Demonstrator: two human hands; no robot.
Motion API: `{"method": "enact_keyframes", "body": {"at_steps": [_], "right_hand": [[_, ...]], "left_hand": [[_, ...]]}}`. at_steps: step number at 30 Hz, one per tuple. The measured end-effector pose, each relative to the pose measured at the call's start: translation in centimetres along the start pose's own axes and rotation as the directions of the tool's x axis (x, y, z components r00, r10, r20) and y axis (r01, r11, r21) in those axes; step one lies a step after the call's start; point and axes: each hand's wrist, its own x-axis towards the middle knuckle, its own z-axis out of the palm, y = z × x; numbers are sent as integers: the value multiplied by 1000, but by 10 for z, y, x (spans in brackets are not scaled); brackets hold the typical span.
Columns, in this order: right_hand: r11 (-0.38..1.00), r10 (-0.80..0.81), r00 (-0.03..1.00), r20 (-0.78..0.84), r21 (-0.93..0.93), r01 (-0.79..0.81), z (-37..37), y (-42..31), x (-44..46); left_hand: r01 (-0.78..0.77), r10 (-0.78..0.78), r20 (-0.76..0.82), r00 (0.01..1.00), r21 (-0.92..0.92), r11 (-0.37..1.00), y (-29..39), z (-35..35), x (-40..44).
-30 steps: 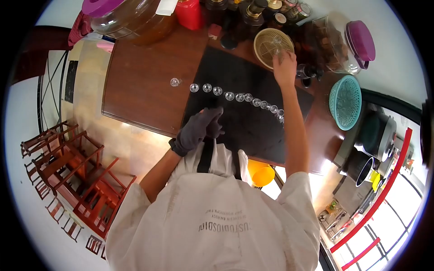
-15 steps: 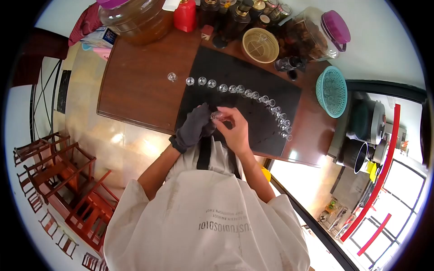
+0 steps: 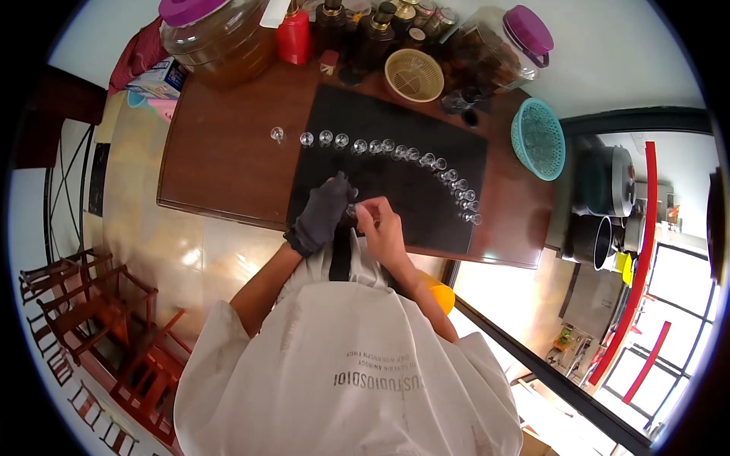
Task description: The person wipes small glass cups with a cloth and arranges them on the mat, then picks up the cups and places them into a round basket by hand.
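Hands (image 3: 323, 213) (image 3: 386, 232), probably clear glass (image 3: 352, 211) between, curved glassware row (image 3: 401, 153)

A pale short-sleeved shirt (image 3: 334, 410) bears dark lettering (image 3: 380, 381); a grey glove (image 3: 325, 205) covers the left hand (image 3: 320, 216).

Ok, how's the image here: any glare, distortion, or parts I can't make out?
Head view: strong fisheye bending, black corners; head view: window panes at right washed out, floor glaring in patches; head view: detail between gloved left hand and bare right hand too small to read.
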Motion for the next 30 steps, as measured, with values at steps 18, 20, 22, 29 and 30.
{"method": "enact_keyframes", "body": {"at_steps": [18, 20, 22, 29, 30], "right_hand": [[983, 59, 998, 19, -176, -55, 6, -4, -7], [975, -192, 979, -65, -129, 183, 10, -13, -5], [959, -159, 987, -11, -238, 151, 7, -8, -5], [996, 13, 1000, 0, -85, -13, 9, -2, -5], [996, 14, 1000, 1, -88, -14, 10, -5, -4]], "left_hand": [[69, -70, 4, 998, -210, 975, 13, -7, -1], [-134, 129, -75, 989, -66, 989, 4, -3, 0], [35, -51, -69, 996, -210, 977, 2, 0, -2], [259, -269, 34, 962, -408, 876, 16, -6, 0], [259, -269, 34, 962, -410, 874, 12, -6, 1]]}}
